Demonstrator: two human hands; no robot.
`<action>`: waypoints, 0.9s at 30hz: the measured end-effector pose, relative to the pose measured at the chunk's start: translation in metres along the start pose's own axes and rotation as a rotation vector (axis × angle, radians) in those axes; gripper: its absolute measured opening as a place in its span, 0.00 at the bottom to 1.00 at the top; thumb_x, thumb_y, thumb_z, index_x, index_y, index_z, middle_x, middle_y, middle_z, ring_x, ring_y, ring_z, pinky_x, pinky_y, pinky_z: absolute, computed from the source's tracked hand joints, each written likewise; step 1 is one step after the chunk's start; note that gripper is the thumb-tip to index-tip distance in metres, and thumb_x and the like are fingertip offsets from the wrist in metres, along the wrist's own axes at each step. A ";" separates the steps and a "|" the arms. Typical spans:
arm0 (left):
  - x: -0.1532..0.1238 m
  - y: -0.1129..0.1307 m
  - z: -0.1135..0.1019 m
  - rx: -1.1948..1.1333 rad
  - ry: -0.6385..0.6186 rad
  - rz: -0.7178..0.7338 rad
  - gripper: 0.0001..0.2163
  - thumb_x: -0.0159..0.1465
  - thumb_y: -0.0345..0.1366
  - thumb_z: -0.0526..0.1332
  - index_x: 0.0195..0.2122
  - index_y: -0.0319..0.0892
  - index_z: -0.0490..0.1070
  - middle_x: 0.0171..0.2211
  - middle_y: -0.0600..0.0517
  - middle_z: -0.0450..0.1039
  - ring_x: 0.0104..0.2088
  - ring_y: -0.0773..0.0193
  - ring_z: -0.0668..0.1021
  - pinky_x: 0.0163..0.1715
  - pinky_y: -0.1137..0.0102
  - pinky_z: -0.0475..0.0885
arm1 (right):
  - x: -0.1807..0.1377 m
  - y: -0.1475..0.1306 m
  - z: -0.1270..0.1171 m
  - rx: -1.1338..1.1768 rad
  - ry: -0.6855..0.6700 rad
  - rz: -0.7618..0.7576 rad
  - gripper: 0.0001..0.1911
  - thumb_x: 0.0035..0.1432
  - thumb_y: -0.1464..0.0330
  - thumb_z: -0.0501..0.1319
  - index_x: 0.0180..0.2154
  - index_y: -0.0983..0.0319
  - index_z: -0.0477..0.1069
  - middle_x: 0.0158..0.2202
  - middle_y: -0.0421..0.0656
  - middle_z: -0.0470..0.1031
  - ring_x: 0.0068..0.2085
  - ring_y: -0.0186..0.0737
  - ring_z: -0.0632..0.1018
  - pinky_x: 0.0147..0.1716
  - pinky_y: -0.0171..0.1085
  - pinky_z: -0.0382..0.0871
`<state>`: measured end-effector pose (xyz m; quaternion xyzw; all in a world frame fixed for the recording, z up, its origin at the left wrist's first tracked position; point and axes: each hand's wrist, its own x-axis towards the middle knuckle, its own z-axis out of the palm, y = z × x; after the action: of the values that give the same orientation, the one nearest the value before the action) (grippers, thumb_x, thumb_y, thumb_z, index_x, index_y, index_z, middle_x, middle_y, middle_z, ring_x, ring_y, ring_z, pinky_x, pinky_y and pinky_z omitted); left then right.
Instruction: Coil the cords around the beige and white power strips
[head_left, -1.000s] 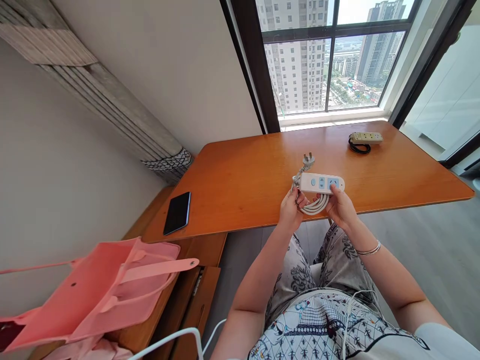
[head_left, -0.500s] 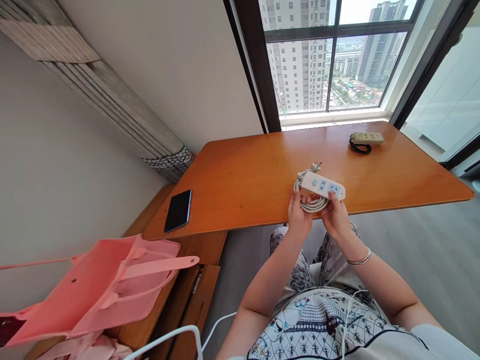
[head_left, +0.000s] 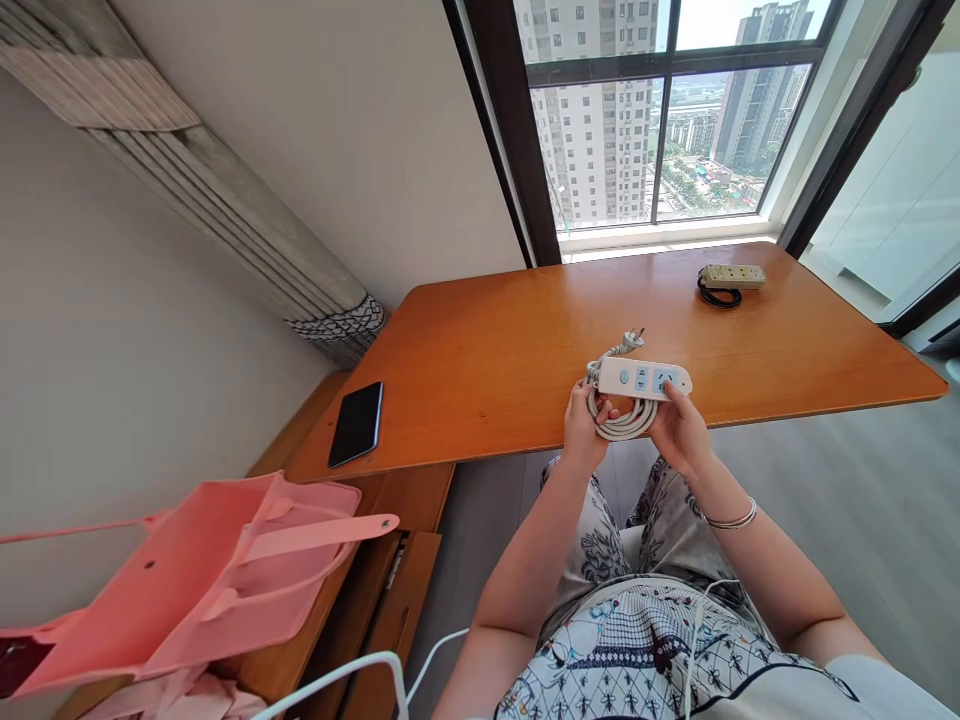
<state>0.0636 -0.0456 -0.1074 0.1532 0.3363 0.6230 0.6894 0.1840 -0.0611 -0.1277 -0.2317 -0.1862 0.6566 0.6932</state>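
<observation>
Both my hands hold a white power strip with blue sockets over the near edge of an orange wooden table. My left hand grips its left end and the coiled white cable hanging under it. The strip's right end sits in the closed fingers of my right hand, thumb on top. The plug sticks up behind the strip.
A second beige power strip with a black cable lies at the far right of the table. A black phone rests at the table's left edge. A pink bag sits on a lower wooden cabinet at the left. A window lies beyond.
The strip tilted and then levelled out again, ending slightly nearer the table edge. The plug swung from the left of the strip to behind its middle.
</observation>
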 end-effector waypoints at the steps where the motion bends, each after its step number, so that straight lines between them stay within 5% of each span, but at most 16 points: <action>1: 0.000 0.000 0.001 -0.012 0.013 0.006 0.05 0.62 0.33 0.59 0.30 0.42 0.64 0.21 0.62 0.63 0.14 0.78 0.55 0.19 0.77 0.61 | 0.000 0.000 0.001 -0.007 0.003 0.018 0.16 0.54 0.65 0.67 0.46 0.58 0.72 0.48 0.43 0.81 0.53 0.46 0.79 0.54 0.49 0.75; 5: 0.000 0.000 0.003 -0.036 0.042 0.040 0.06 0.61 0.32 0.59 0.28 0.42 0.62 0.20 0.62 0.60 0.15 0.77 0.58 0.17 0.78 0.56 | 0.001 0.001 0.002 -0.009 0.039 0.040 0.14 0.56 0.65 0.65 0.45 0.59 0.73 0.45 0.42 0.82 0.48 0.45 0.81 0.53 0.49 0.76; 11: 0.001 -0.016 -0.003 -0.054 -0.040 0.050 0.06 0.58 0.34 0.67 0.34 0.40 0.72 0.25 0.56 0.72 0.26 0.71 0.74 0.33 0.74 0.71 | 0.002 0.009 0.006 0.059 0.105 -0.093 0.11 0.57 0.65 0.62 0.42 0.58 0.75 0.45 0.42 0.82 0.54 0.41 0.79 0.59 0.44 0.71; 18: -0.008 -0.042 -0.021 0.001 -0.227 0.170 0.27 0.44 0.40 0.79 0.45 0.44 0.75 0.37 0.50 0.80 0.42 0.59 0.81 0.50 0.65 0.71 | 0.002 0.009 0.007 0.104 0.148 -0.191 0.11 0.59 0.64 0.60 0.44 0.56 0.75 0.48 0.39 0.81 0.57 0.38 0.76 0.62 0.42 0.67; 27: 0.007 -0.039 -0.023 0.027 -0.242 0.196 0.18 0.44 0.43 0.79 0.30 0.43 0.74 0.24 0.55 0.75 0.31 0.64 0.80 0.42 0.67 0.74 | -0.005 0.003 0.003 0.085 0.051 -0.091 0.11 0.60 0.62 0.62 0.44 0.56 0.75 0.42 0.38 0.82 0.38 0.38 0.81 0.54 0.46 0.74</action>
<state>0.0776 -0.0501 -0.1508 0.2685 0.2427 0.6597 0.6586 0.1791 -0.0656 -0.1270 -0.2103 -0.1507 0.6257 0.7359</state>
